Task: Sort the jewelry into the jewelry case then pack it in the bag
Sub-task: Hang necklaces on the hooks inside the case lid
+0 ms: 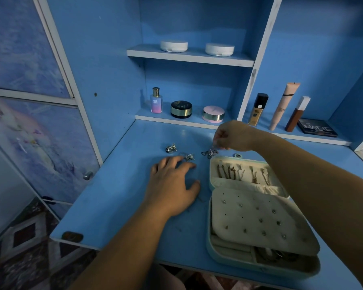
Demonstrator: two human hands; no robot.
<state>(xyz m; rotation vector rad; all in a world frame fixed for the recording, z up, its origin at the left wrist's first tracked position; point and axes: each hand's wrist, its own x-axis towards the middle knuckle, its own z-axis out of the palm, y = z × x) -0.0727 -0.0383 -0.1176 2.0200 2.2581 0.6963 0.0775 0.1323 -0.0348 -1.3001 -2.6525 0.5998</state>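
Currently your pale mint hinged jewelry case (260, 268) is lying open on the right side of the blue fold-down desk (124, 195). Its far half is holding a row of thin brownish chains (231, 171) hanging against cream lining. A cream padded earring panel (260, 222), dotted with small studs, is lying tilted over the near half.

Your right hand (231, 136) is hovering just beyond the case's far left corner, fingertips pinched together on a tangled silver jewelry cluster (210, 152) that is dangling down to the desk. Your left hand (172, 185) is resting flat on the desk with fingers spread and holding nothing. Its fingertips are reaching almost to a small silver spiked piece (188, 157), and a second silver piece (171, 147) is lying a little farther back, apart from both.

The panel is covering most of the lower tray. Only some dark loops (277, 255) are showing under its near edge, possibly bracelets, though they are too dim to tell. Your right fingers are hiding exactly where the cluster is being gripped.

The case's near end is sitting close to the desk's front edge. Bare blue surface is stretching left of your left hand to the desk's left edge. A perfume bottle (156, 100) and two round compacts (181, 109) are standing on the back ledge, behind the loose pieces.
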